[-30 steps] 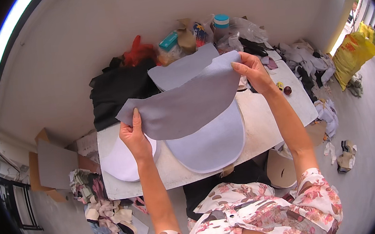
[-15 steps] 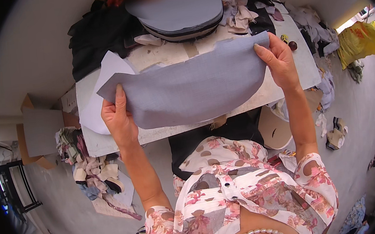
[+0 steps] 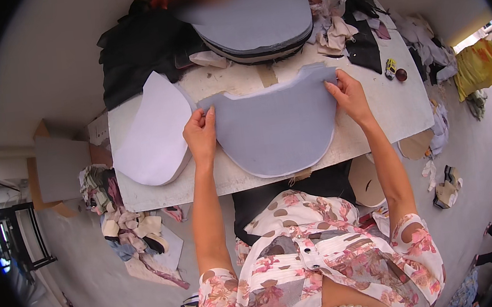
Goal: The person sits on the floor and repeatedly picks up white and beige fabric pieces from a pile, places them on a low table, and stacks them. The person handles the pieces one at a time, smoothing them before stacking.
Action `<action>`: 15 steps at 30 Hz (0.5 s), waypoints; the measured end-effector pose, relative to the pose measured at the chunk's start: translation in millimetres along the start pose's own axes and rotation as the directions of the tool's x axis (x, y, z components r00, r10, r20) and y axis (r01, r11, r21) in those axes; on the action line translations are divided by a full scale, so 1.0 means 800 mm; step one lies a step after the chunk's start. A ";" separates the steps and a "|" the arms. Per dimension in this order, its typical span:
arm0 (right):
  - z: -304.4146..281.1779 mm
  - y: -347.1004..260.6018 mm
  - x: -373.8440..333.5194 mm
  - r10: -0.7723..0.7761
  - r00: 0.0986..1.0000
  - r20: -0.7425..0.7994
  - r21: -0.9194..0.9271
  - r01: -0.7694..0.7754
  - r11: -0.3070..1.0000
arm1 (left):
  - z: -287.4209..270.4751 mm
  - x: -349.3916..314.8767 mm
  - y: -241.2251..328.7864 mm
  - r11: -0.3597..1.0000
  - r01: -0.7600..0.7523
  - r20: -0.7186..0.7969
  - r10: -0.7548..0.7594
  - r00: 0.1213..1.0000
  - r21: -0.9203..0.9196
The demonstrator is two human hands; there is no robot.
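A grey-blue fabric piece (image 3: 276, 127), rounded along its near edge, is stretched between my hands over the table. My left hand (image 3: 202, 137) pinches its left corner, and my right hand (image 3: 349, 97) pinches the right one. A thin white layer shows beneath the cloth along its near and far edges. Left of it lies a stack of white curved sheets (image 3: 155, 135), close to my left hand. Beyond my hands stands a thick pile of similar grey-blue pieces (image 3: 257, 22), with dark and pale layers lower down.
Black cloth (image 3: 136, 57) covers the table's (image 3: 382, 119) far left. Fabric scraps (image 3: 338, 35), a small yellow toy-like object (image 3: 390, 68) and a dark round object (image 3: 401, 74) are at the right. Scraps (image 3: 132, 229) hang or lie beside the left edge; a yellow bag (image 3: 483, 68) is far right.
My hands have lowered the grey-blue piece toward the table and drawn closer together. The white stack, partly covered before, now shows fully at the left.
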State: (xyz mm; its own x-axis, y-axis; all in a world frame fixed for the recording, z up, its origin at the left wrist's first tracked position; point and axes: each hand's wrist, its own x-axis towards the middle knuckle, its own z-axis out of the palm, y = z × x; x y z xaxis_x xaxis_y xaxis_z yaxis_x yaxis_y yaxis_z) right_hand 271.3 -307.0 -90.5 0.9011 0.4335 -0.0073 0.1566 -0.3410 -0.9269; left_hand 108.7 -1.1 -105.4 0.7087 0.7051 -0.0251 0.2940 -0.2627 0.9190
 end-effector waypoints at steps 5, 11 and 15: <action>0.018 0.026 0.008 -0.146 0.977 -0.154 -0.084 0.135 0.987 | 0.009 -0.001 0.007 0.983 -0.105 -0.147 0.128 0.981 0.152; 0.027 0.026 0.011 -0.140 0.966 -0.216 -0.191 0.099 0.977 | 0.013 -0.001 0.002 0.969 -0.092 -0.189 0.137 0.972 0.230; 0.030 0.007 0.010 -0.151 0.964 -0.220 -0.278 0.087 0.957 | 0.011 -0.002 0.003 0.969 -0.087 -0.186 0.131 0.974 0.230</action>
State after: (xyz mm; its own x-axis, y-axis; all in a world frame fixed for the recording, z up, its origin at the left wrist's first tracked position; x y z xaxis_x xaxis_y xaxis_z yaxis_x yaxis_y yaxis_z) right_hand 269.5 -285.3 -105.2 0.9337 0.2860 0.2155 0.3402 -0.5208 -0.7829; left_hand 113.9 -8.9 -107.0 0.6095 0.7745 0.1693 0.3708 -0.4672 0.8026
